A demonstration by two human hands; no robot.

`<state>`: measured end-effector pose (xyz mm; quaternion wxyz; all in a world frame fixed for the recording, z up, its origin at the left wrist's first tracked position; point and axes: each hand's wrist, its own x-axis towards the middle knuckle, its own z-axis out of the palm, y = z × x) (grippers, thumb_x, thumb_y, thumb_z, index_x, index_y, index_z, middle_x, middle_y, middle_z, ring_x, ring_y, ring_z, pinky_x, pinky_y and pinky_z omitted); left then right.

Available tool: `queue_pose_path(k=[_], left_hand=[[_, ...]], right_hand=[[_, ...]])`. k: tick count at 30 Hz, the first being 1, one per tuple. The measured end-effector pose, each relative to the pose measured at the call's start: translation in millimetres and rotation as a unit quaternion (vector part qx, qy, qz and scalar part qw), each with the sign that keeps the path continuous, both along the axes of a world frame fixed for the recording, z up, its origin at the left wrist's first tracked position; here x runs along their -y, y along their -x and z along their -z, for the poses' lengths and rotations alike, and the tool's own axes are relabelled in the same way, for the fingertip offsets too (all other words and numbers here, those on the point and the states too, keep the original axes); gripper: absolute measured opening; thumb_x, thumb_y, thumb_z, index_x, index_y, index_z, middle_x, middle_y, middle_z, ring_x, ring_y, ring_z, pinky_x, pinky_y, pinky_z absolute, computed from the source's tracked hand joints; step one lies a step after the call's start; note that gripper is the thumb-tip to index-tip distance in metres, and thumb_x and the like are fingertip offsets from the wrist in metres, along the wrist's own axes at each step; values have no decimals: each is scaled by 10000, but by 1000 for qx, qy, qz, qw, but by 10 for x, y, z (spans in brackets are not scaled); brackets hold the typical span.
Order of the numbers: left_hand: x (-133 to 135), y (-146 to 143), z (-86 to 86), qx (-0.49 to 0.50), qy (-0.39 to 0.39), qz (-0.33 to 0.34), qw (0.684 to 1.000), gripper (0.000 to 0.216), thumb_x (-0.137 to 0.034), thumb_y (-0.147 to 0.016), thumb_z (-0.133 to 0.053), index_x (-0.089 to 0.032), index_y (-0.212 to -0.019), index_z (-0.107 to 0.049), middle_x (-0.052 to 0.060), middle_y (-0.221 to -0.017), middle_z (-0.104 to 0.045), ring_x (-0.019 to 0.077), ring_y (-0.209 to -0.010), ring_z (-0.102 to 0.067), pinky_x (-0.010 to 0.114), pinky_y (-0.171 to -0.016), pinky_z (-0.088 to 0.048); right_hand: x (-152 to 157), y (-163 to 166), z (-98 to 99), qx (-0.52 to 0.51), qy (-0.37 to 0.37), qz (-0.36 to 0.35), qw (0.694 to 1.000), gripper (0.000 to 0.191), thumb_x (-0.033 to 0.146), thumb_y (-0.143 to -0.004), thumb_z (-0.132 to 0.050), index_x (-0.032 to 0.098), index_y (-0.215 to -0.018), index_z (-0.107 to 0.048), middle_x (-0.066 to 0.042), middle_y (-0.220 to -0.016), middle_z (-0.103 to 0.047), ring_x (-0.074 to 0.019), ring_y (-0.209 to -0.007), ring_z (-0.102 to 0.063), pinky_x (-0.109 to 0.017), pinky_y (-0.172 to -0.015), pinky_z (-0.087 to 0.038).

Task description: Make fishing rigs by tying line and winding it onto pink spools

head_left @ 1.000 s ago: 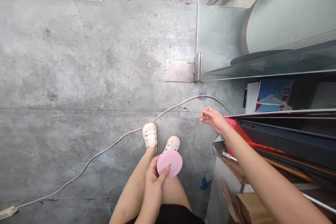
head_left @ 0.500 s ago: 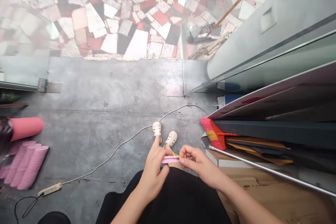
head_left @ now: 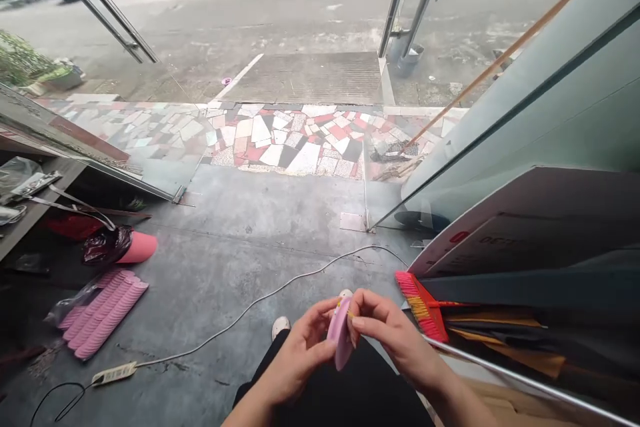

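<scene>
A round pink disc [head_left: 340,339] stands on edge between both hands, low in the middle of the view. My left hand [head_left: 301,353] grips its left face with thumb and fingers closed. My right hand [head_left: 384,332] pinches the disc's upper edge, where a small yellow piece [head_left: 345,310] shows at the fingertips. Below the hands lie my black-clad lap and two pale shoes [head_left: 281,326] on the grey concrete floor.
Rows of stacked pink discs [head_left: 103,313] and a pink roll [head_left: 137,247] lie on the floor at left. A white cable [head_left: 260,300] runs to a power strip [head_left: 114,373]. A red broom [head_left: 421,304], boards and a metal rod crowd the right. Glass doors stand ahead.
The view tilted up from the floor toward the street. My right hand came back from the right side and joined the left on the disc, which turned from flat to edge-on.
</scene>
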<state>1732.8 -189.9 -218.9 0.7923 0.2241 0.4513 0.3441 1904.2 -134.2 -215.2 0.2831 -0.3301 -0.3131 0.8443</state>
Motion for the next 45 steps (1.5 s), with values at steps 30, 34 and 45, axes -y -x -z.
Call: queue_pose_path(k=[30, 34, 45], left_hand=[[1375, 1557, -910, -359, -240, 48, 901, 644, -141, -656, -660, -358, -1179, -355, 10, -1142, -425, 177, -914, -558, 270, -689, -531], [1411, 1514, -900, -341, -189, 30, 920, 644, -153, -654, -663, -348, -1180, -348, 16, -1153, -441, 140, -788, -599, 294, -699, -533], [1419, 1602, -775, -144, -92, -36, 985, 534, -103, -682, -506, -307, -1170, -428, 31, -1167, -465, 219, -1078, -510, 290, -759, -508]], right_hand=[[1645, 1628, -1045, 270, -207, -77, 937, 199, 305, -818, -482, 180, -667, -442, 23, -627, -473, -121, -604, -422, -249, -573, -312], [1697, 1661, -1024, 283, -201, -81, 934, 183, 299, -823, -471, 182, -684, -444, 24, -635, -470, -116, -585, -396, -251, -552, -289], [1866, 1745, -877, 200, -114, -16, 973, 246, 397, -833, -484, 188, -721, -416, 49, -605, -397, -94, -531, -370, -221, -499, -305]])
